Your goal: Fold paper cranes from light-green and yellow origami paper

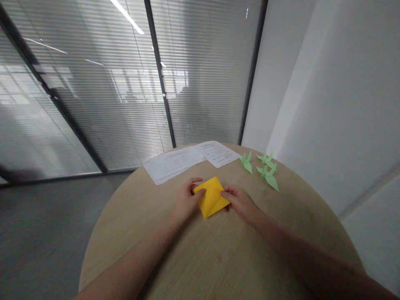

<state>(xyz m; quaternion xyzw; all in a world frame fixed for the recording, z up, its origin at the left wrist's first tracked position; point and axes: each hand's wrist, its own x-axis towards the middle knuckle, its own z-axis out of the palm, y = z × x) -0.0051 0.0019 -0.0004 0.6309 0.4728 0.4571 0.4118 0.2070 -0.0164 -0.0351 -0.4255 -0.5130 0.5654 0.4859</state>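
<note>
A folded piece of yellow origami paper (212, 198) is held between my two hands just above the table. It is roughly a square turned on its corner, with crease lines running across it. My left hand (186, 198) grips its left corner, thumb on top and fingers at the edge and beneath. On the opposite side my right hand (239, 202) pinches the right corner, its thumb over the paper and the other fingers partly hidden under it.
Three light green paper cranes stand at the right back of the round wooden table (131, 233); one crane (246, 162) is nearer the printed sheets (175, 161), which lie along the far edge. Beyond stand a glass partition (206, 83) with blinds and a white wall (350, 104).
</note>
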